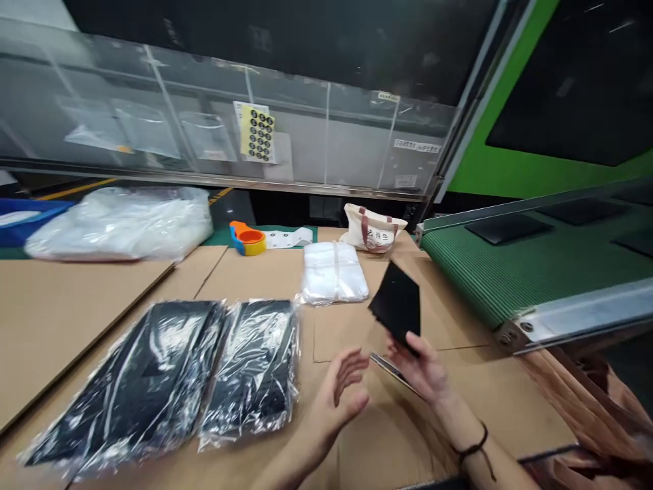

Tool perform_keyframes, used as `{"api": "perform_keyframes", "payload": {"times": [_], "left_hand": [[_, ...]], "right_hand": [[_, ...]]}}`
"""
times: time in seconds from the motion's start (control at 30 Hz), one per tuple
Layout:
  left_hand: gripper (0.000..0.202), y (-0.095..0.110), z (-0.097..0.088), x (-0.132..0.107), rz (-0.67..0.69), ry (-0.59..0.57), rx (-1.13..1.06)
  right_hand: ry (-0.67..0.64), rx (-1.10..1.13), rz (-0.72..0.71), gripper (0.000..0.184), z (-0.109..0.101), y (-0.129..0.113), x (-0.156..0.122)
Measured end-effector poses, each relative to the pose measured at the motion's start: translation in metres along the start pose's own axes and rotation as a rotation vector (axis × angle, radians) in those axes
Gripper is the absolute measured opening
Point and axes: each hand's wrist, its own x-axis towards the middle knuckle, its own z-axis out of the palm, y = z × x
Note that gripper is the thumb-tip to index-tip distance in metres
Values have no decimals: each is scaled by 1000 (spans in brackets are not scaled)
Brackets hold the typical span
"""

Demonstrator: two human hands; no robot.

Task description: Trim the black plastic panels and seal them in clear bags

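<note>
My right hand (421,367) grips a thin, flat black piece (396,303) by its lower edge and holds it up tilted above the cardboard. A slim metal tool (395,374), perhaps tweezers, shows by the same hand; whether the fingers hold it I cannot tell. To its left, my left hand (343,388) is open and empty, fingers curved and thumb apart, close to the black piece but not touching it. Clear-wrapped black pieces lie in one row (153,367) and a second row (255,361) left of my hands.
Cardboard sheets (92,292) cover the table. Behind lie a bundle of clear bags (334,272), a tape dispenser (248,239), a cloth bag (375,228) and a white plastic sack (127,221). A green conveyor belt (479,272) carrying flat black pieces (510,228) runs on the right.
</note>
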Motion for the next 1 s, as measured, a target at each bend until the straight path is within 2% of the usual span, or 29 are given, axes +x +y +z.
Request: {"api": "perform_keyframes", "payload": {"times": [0.07, 0.1, 0.17, 0.23, 0.27, 0.37, 0.5, 0.63, 0.8, 0.9, 1.0], "left_hand": [[71, 7, 6, 20, -5, 100, -155], [64, 10, 8, 29, -44, 146, -206], [53, 15, 8, 42, -103, 246, -328], [50, 19, 4, 47, -120, 338, -458], [50, 20, 1, 47, -128, 373, -512], [44, 18, -8, 43, -183, 430, -588], [38, 7, -10, 37, -241, 403, -538], [37, 0, -6, 34, -265, 395, -421], [37, 1, -6, 36, -208, 495, -502], [43, 0, -5, 37, -155, 547, -512], [46, -3, -5, 35, -95, 537, -412]], "right_hand": [[-66, -24, 66, 33, 15, 29, -4], [-121, -52, 77, 38, 20, 37, -2], [-275, -203, 76, 43, 23, 41, 7], [-348, -378, 51, 46, 14, 31, 23], [-312, -425, 29, 46, 6, 24, 32], [-82, -340, -30, 46, -27, 1, 54], [14, -207, 31, 68, -58, -12, 57], [9, -52, 171, 55, -55, -7, 44], [67, 42, 253, 41, -45, -4, 42], [63, 10, 203, 39, -47, -5, 45], [70, -16, 99, 36, -46, -6, 47]]}}
